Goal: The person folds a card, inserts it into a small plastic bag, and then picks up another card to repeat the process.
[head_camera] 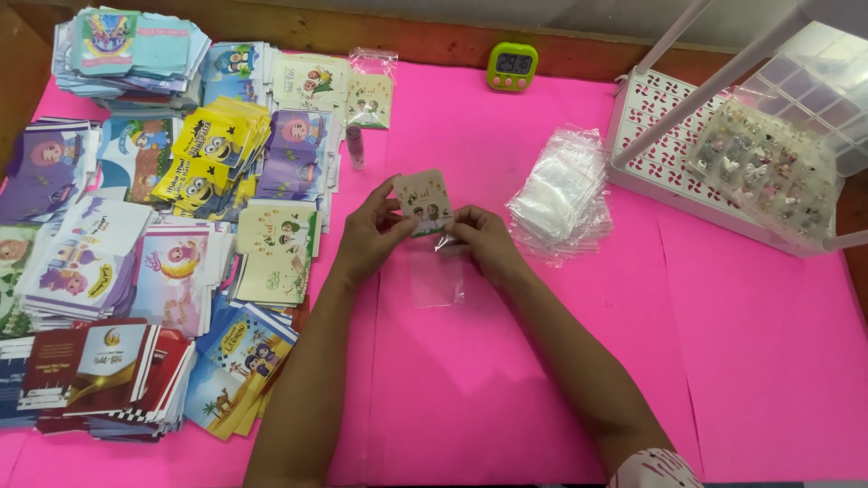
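One small cream card [423, 201], rounded corners, cartoon print, pinched between left hand [369, 237] and right hand [481, 239], both closed on it above mid-tabletop [542, 380]. One clear plastic sleeve [437, 276] lies flat just below. One heap of crinkly clear bags [562, 194] right; many glossy card stacks [136, 226] left.

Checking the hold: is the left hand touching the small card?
Touching. Head view shows left hand fingers pinching the card's left edge.

Both hands [425, 237] together, fingertips pinched
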